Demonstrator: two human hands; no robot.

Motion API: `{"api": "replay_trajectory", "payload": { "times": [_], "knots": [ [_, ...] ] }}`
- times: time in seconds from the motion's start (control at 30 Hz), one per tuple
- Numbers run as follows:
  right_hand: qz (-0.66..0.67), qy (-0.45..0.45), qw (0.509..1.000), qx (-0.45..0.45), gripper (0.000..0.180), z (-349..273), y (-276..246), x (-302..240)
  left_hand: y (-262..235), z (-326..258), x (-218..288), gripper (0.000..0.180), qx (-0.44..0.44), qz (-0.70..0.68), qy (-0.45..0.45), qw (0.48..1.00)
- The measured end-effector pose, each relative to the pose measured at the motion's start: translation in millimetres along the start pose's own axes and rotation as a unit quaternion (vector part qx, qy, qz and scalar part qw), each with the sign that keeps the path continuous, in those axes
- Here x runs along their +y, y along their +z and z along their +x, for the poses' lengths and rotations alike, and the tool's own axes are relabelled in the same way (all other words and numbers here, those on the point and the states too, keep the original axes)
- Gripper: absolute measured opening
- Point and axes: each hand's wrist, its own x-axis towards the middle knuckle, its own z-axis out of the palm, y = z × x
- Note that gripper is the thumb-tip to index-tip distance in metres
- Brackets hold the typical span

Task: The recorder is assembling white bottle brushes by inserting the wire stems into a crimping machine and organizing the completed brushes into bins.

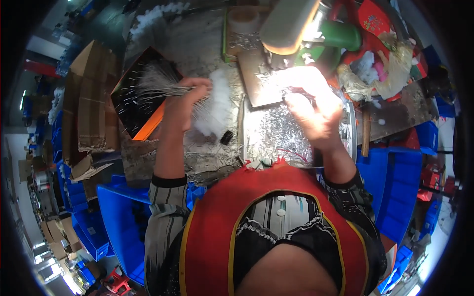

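My left hand (186, 101) is closed round a loose bundle of thin silvery wires (157, 88), whose far ends fan out to the left over a black box (132, 111) with an orange edge. White fluffy wadding (212, 111) lies just right of that hand, and a small black bristly piece (226, 137) sits below it. Under a bright lamp (289, 27), my right hand (318, 111) has its fingers pinched together beside a metal plate (252, 74). Glare hides what, if anything, those fingers hold. Beneath it is a tray (353, 129) scattered with short shiny wire pieces.
A green machine (340, 34) stands behind my right hand, with a bag of wadding (368, 69) to its right. A wooden handle (366, 133) lies by the tray. Cardboard boxes (96, 98) stand left; blue bins (123, 222) flank me on both sides.
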Motion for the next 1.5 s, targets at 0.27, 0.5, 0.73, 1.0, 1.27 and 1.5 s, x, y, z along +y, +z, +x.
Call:
{"api": "replay_trajectory", "payload": {
  "times": [0.27, 0.5, 0.73, 1.0, 1.27, 1.5],
  "knots": [
    [-0.34, 0.324, 0.865, 0.178, 0.032, -71.8, -124.8, 59.8, 60.5, 7.2, -16.7, 0.017, -0.045, -0.547, -0.14, 0.824],
    [-0.075, 0.18, 0.954, 0.226, 0.016, -29.5, -144.3, 64.9, 80.2, 25.9, -29.6, 0.017, -0.062, -0.584, -0.16, 0.793],
    [0.098, 0.238, 0.901, 0.348, 0.012, -15.8, -148.1, 78.7, 83.6, 36.0, -35.9, 0.016, -0.058, -0.574, -0.153, 0.802],
    [0.071, 0.227, 0.943, 0.234, 0.015, 11.8, -166.9, 42.4, 83.0, 43.7, -41.4, 0.015, -0.044, -0.569, -0.161, 0.805],
    [0.1, 0.239, 0.914, 0.312, 0.012, -13.5, -161.9, 78.7, 84.0, 47.3, -37.4, 0.016, -0.041, -0.558, -0.156, 0.814],
    [0.061, 0.28, 0.922, 0.261, 0.014, 12.1, -166.9, 45.5, 83.0, 44.9, -39.5, 0.015, -0.035, -0.557, -0.156, 0.815]
  ]
}}
